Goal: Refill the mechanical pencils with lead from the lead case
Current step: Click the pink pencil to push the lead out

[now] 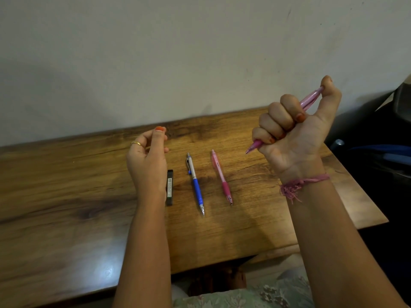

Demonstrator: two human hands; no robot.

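three pencils, one lead case

No wording can be read. The black lead case carries a pale label of fine print (too small to make out), and the pink pencil bears what may be a brand mark.

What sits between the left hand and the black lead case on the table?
Nothing visible. The left hand hovers right beside the flat black rectangular lead case, its wrist covering the case's left edge; the wooden table around it is bare.
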